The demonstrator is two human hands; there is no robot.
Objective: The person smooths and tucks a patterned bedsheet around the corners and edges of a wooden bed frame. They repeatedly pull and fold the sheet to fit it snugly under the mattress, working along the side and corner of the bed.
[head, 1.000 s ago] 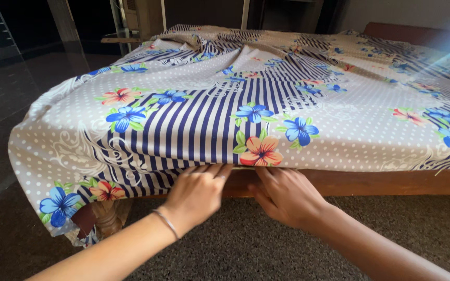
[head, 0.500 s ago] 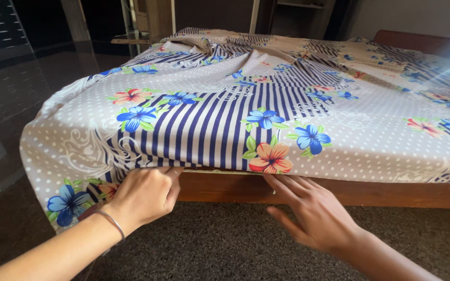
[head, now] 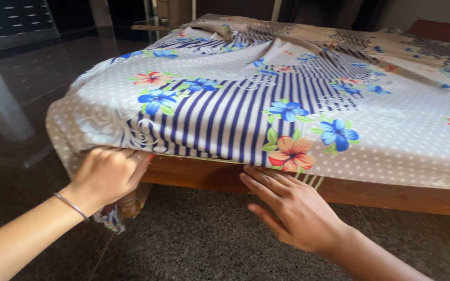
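A bedsheet point(head: 266, 99) with blue stripes, white dots and blue and orange flowers covers a mattress on a wooden bed frame point(head: 391, 195). My left hand point(head: 108, 174), a thin bangle on its wrist, is closed on the sheet's hem near the bed's left corner, pressing it against the frame. My right hand point(head: 287, 205) is flat with fingers together, its fingertips touching the sheet's lower edge under an orange flower, at the gap between mattress and frame.
A turned wooden bed leg point(head: 128, 205) stands under the left corner with loose sheet hanging beside it. Dark speckled stone floor point(head: 194, 244) lies below. The sheet is rumpled at the far end of the bed point(head: 246, 31).
My left hand has slid left along the hem toward the corner. My right hand has opened flat and moved right under the sheet's edge. The view has shifted closer and leftward.
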